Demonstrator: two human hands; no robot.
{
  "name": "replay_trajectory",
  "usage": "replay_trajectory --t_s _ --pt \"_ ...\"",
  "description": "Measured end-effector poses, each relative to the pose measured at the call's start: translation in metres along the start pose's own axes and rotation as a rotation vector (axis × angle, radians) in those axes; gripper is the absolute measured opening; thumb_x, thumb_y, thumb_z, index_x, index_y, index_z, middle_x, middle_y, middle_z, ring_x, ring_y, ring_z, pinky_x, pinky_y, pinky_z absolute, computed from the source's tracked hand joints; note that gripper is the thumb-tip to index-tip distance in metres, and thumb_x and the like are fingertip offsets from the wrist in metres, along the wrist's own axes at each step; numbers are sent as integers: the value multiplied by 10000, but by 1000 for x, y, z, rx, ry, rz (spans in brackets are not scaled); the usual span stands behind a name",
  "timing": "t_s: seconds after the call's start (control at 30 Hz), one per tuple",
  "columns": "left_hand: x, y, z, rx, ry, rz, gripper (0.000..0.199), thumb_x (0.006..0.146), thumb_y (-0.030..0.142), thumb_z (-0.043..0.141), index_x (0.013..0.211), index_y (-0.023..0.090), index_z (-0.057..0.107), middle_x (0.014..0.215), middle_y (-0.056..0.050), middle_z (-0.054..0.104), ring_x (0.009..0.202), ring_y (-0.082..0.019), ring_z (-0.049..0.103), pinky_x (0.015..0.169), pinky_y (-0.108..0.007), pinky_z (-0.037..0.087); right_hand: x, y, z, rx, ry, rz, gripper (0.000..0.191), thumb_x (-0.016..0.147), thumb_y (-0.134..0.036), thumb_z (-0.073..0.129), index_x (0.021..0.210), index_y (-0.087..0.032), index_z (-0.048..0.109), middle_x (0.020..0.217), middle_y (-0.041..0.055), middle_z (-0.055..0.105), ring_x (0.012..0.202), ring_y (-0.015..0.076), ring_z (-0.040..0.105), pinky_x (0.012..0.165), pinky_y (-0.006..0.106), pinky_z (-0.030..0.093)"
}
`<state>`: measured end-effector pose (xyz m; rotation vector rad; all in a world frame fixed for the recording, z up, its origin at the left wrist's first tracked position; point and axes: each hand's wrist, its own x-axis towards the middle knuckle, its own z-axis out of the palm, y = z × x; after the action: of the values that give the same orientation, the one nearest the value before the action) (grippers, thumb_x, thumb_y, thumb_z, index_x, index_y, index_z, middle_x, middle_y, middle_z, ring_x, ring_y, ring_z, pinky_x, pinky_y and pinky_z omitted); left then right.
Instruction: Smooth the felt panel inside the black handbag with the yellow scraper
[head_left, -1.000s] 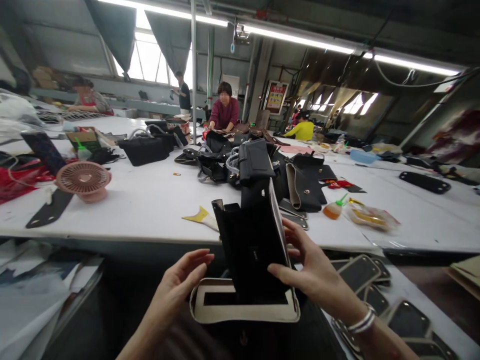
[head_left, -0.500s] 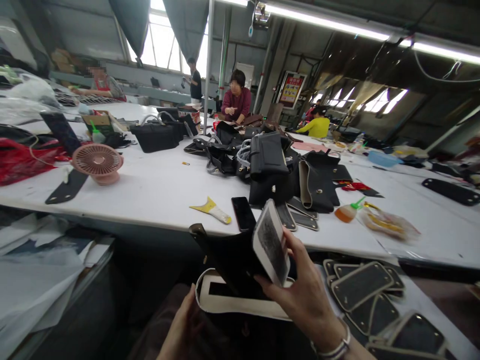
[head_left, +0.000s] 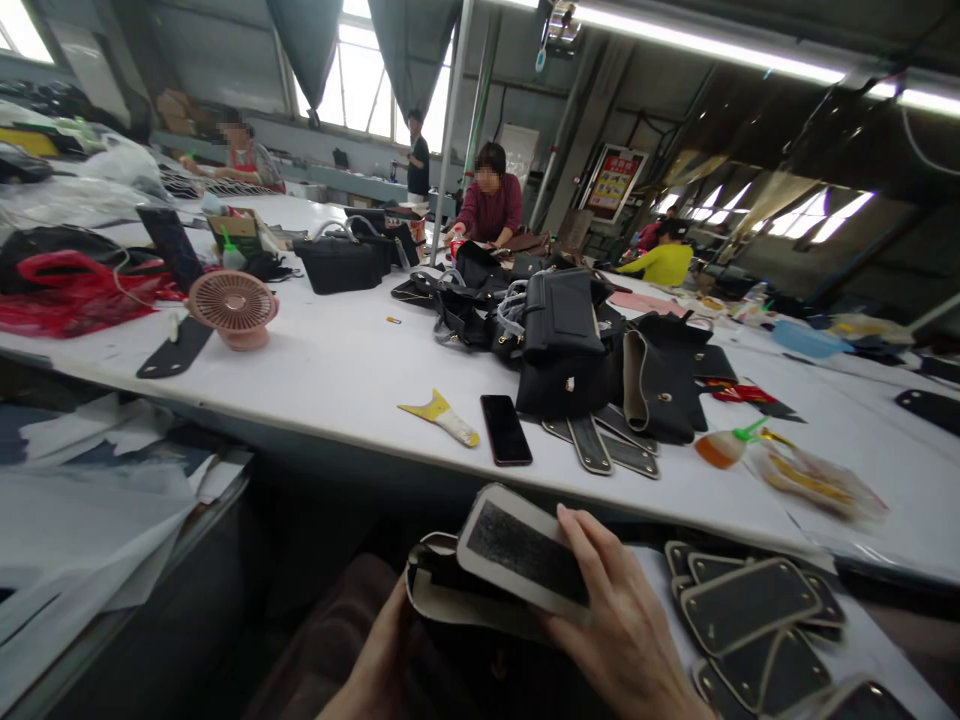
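A dark handbag [head_left: 450, 598] with a pale inner lining rests at my lap, its mouth facing up. My left hand [head_left: 379, 645] grips the left end of its rim, the thumb along the side. A light grey, round-cornered panel with a rough black patch [head_left: 517, 550] is pinched at its right end by my right hand [head_left: 619, 610]. It leans over the bag's mouth, its lower edge close to the lining. Whether it is joined to the bag I cannot tell. Shadow hides the bag's lower part.
Ahead on the white table [head_left: 337, 360] lie a phone [head_left: 505, 430], a yellow-and-white scraper-like piece [head_left: 442, 415], a pink fan [head_left: 234, 308] and piled black bags [head_left: 566, 340]. Stacked dark panels [head_left: 750, 605] lie at right, near an orange-liquid bottle [head_left: 724, 447]. A co-worker [head_left: 491, 200] stands across the table.
My right hand has lowered the panel and tilted it flatter over the bag's mouth. The dark flap that stood up behind it is no longer seen. The view has shifted slightly left.
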<state>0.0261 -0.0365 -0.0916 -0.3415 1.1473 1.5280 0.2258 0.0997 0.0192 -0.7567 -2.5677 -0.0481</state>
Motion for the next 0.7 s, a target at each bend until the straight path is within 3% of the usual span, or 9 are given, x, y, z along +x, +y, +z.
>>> replay_trajectory --t_s 0.17,0.4,0.57,0.7 --pt "0 0 -4 -28 -51 -54 449 915 488 523 1213 167 622 1268 -77 643 1354 -267 405 1151 -407 285 -1 11 -2 -145 -33 -102 880 737 -290 674 1499 -147 258 1248 157 562 1041 311 559 838 420 535" --pt "-11 2 4 -43 12 -47 417 910 465 542 1167 158 660 1172 -80 695 1321 -276 450 1128 -382 331 11 15 -22 -295 46 -280 726 798 -235 506 1481 -84 313 1149 123 653 948 282 560 786 376 474" --pt "-18 5 9 -45 14 -11 400 931 449 503 1183 174 648 1199 -67 683 1327 -268 444 1136 -396 318 12 2 -14 -288 14 -330 770 720 -167 516 1464 -71 342 1199 110 656 924 273 588 779 380 475" --pt "-13 3 6 -32 35 6 405 897 462 560 1190 197 647 1226 -71 668 1342 -284 420 1149 -428 282 14 -7 -4 -217 -35 -319 797 719 -273 663 1438 -80 377 1254 117 643 957 280 627 800 381 520"
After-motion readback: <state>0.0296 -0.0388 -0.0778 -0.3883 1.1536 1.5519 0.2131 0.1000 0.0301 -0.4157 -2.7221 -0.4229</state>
